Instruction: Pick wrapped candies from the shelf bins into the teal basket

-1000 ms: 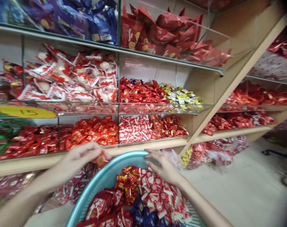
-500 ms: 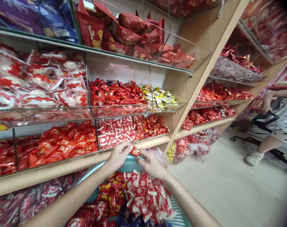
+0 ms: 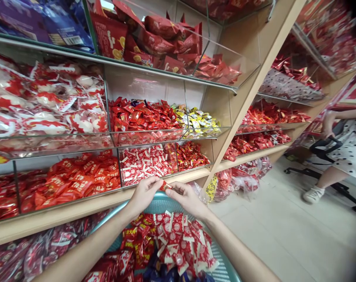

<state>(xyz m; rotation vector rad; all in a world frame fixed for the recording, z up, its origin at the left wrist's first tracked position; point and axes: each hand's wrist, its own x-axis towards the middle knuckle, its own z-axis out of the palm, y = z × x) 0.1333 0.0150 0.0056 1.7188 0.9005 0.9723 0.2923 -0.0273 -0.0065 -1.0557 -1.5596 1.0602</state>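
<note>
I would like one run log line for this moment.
left hand: holding red packet; right hand: holding it too; below: teal basket of wrapped sweets

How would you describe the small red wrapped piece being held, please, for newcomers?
Find the turquoise plastic basket at the bottom. Near its far rim, the left hand and right hand pinch the small red wrapped piece. It alone is held; red-and-white wrapped sweets below lie heaped.

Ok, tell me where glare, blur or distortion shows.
Head view: upper-right corner black, red packs beside it smeared; head view: bright glints on the clear bags under the shelf, whose edge slants; head view: candy between left hand and right hand fairly clear, its print too small to read.
</note>
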